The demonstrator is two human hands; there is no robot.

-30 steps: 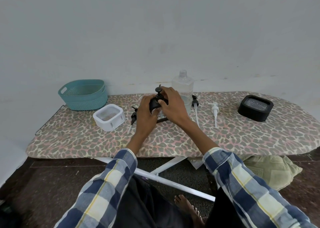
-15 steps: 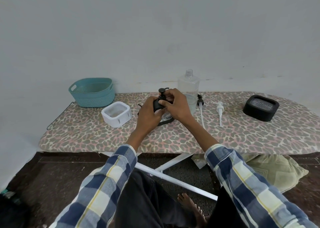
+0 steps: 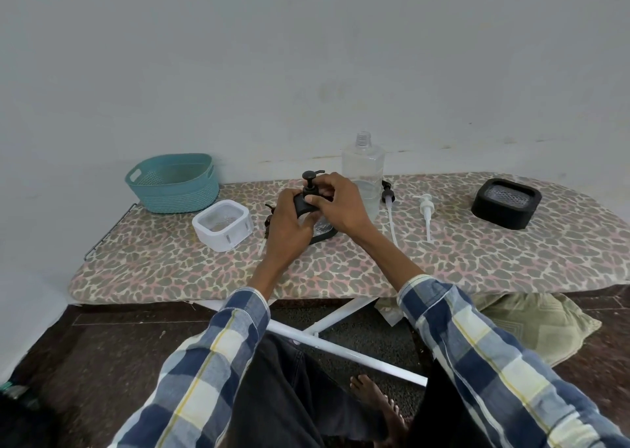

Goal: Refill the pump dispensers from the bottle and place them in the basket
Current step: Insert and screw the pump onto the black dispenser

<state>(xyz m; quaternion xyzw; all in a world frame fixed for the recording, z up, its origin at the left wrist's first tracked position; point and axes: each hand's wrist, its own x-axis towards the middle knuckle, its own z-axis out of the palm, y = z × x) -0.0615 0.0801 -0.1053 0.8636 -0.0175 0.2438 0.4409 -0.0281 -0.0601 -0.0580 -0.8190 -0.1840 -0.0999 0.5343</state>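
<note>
This looks like a room in a home, not a workshop or a shop. The work surface is an ironing board (image 3: 341,270) with a leopard-print cover, set low on white folding legs (image 3: 341,345) against a plain, slightly marked grey-white wall (image 3: 306,55). The floor (image 3: 102,338) is dark speckled stone tile, and a bare foot (image 3: 375,400) rests on it below the board. An olive-green cushion (image 3: 531,325) lies on the floor under the board's right end. The things on the board are household ones: a teal plastic basket (image 3: 174,183), a small white tub (image 3: 223,224), a clear plastic bottle (image 3: 363,171) and a black soap dish (image 3: 506,202).
</note>
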